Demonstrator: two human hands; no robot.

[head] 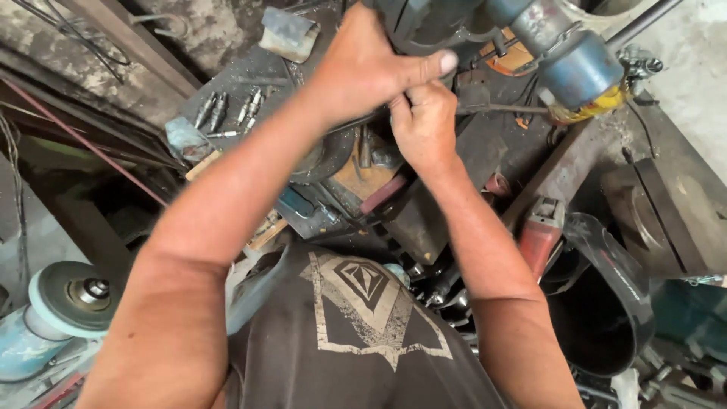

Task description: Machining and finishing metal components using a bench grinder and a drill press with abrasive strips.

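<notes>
- Head view, looking steeply down: a thin dark metal rod (500, 109) lies nearly level across the top of the cluttered surface (250, 83), its long axis running left to right, from the hands out toward the blue cylindrical machine part (579, 64) at upper right.
- The right hand (424, 125) is closed in a fist on the near end of the rod, knuckles up, so the rod sticks out to its right side.
- The left hand (363, 64) sits just above and left of it, touching it; its thumb stretches right over the right fist, and its fingers curl over a dark machine body at the top edge. What those fingers grip is hidden, so I cannot tell.
- Both hands are together, the right one nearer to the rod's free length.
- Below the hands: a dark block-shaped vise or anvil piece (413, 220) and a red-bodied power tool (539, 231).
- Further out: several drill bits or punches (227, 110) lying at upper left, a grinder with a disc (72, 295) at lower left, and a black bucket (606, 303) at lower right.
</notes>
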